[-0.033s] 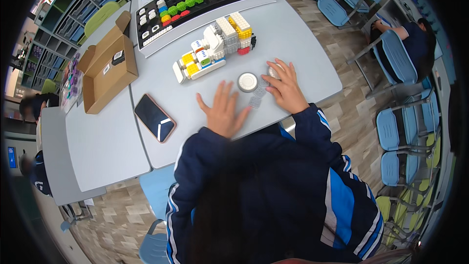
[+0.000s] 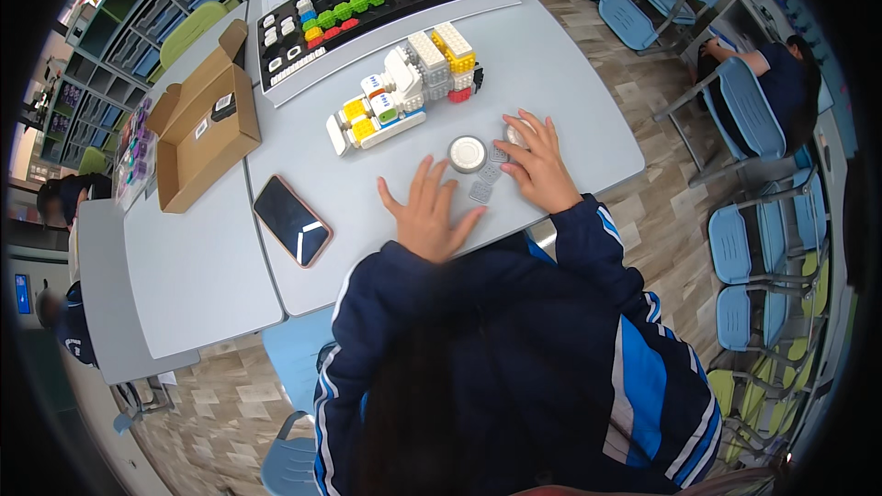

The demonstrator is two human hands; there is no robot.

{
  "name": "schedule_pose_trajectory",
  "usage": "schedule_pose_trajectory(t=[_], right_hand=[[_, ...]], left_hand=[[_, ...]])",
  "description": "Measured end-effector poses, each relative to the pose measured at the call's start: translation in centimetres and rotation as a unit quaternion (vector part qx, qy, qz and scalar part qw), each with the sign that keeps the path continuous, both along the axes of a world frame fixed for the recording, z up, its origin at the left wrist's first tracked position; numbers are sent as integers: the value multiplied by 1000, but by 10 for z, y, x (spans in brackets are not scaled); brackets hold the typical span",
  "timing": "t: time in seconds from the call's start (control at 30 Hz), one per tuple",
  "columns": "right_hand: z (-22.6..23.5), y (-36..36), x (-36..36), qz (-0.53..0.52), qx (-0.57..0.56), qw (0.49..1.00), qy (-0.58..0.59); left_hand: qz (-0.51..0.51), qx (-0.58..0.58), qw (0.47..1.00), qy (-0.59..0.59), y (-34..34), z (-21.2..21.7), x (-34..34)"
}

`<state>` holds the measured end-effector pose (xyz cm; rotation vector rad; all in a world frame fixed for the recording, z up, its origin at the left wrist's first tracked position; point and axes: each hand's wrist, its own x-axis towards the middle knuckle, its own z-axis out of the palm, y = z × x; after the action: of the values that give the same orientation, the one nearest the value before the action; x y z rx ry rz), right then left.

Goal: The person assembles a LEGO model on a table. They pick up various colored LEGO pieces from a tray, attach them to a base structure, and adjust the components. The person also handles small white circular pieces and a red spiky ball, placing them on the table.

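My left hand rests palm down near the table's front edge, fingers spread, holding nothing. Just to its right lie several small grey studded plates, and beyond them a round grey-rimmed wheel with a white centre. My right hand is palm down with its fingers apart, partly covering a second round white piece and some of the grey plates. Past both hands stands a vehicle-like model of building bricks, white, yellow and grey with a red brick low at its right end.
A phone lies left of my left hand. An opened cardboard box stands farther left. Behind the model, a tray holds coloured blocks. Blue chairs and a seated person are at the right.
My left hand has shifted slightly to the right, and its fingers are a bit more bent. My right hand, the wheel and the brick model look the same.
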<state>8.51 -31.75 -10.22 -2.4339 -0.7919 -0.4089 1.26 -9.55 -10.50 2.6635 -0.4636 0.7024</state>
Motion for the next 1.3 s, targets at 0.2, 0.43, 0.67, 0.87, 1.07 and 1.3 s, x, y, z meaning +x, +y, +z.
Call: schedule_pose_trajectory(t=[0.2,0.43,0.67,0.87,1.07,1.3], right_hand=[[-17,-8,2,26,62,998,-13],[-11,3,-3,-42,57,997,-31],[-16,1,-1,-91,157,983,-21],[-12,2,-8,-95,203,974,-39],[-6,15,-21,-104,191,975,-48],[0,25,-33,-78,100,992,13]], left_hand=[[23,-57,998,35,-20,1,2],[-47,-66,997,19,-21,-10,8],[-45,-133,990,18,-26,-13,17],[-13,-120,993,16,-37,-21,29],[-32,-149,987,46,-32,-13,26],[-13,-172,983,57,-9,-11,11]])
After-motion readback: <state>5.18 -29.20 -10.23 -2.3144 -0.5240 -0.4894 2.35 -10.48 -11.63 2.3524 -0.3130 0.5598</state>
